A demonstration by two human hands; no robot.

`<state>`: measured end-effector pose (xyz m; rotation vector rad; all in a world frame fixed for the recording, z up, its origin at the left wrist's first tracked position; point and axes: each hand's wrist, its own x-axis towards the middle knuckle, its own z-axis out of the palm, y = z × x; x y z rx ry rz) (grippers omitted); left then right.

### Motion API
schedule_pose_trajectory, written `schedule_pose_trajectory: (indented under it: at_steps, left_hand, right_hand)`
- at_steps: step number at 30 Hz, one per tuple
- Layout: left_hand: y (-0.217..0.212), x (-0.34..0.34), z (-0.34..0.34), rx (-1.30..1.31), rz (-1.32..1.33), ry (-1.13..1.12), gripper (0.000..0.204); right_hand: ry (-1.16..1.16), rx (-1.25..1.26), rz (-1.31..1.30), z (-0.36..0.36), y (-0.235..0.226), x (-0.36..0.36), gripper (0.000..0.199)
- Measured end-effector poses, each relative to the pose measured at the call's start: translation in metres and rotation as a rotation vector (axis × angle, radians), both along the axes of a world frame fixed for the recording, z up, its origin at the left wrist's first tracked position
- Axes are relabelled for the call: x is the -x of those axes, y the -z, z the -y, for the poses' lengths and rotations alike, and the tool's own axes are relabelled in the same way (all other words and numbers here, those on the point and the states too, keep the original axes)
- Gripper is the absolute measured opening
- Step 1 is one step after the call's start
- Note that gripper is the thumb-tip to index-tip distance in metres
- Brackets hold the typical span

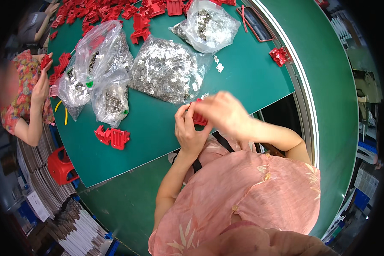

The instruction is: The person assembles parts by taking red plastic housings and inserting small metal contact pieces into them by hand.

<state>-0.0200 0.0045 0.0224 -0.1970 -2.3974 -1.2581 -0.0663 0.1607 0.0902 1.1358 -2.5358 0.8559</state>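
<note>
My left hand (189,133) is closed round a red plastic housing (199,118) at the table's near edge. Over the same piece reaches my right hand (226,114), smeared by motion, its fingertips at the top of the housing; whether they pinch anything is hidden. Just beyond my hands lies a big clear bag (166,70) full of small silvery metal parts. A few of these parts are loose beside the bags, among them a small metal piece (219,67). Left of my hands, two joined red housings (113,137) rest on the table.
More clear bags of metal parts stand at the left (111,96) and the back (207,25). Red housings (102,13) heap along the far side. A dark tray (257,23) and a red piece (279,56) lie at right. Across the left edge, a co-worker's hand (40,87) is raised.
</note>
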Motion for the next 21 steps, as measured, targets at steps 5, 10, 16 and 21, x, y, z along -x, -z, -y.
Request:
schedule_pose_trajectory:
  at_steps: [5,10,16,21]
  left_hand:
    - [-0.001,0.001,0.005,0.018,-0.04,0.021,0.065]
    - [0.001,0.002,0.007,0.045,-0.046,0.039,0.066]
    - [0.002,0.002,0.005,0.053,-0.043,0.031,0.065]
    - [0.001,0.001,0.003,0.065,-0.033,0.007,0.064]
  right_hand:
    - [0.451,-0.12,-0.085,-0.065,0.03,0.073,0.011]
    - [0.276,-0.064,-0.04,-0.074,0.046,0.086,0.011]
    - [0.243,-0.052,0.028,-0.072,0.048,0.086,0.01]
    - [0.245,0.184,0.316,-0.054,0.022,0.052,0.009]
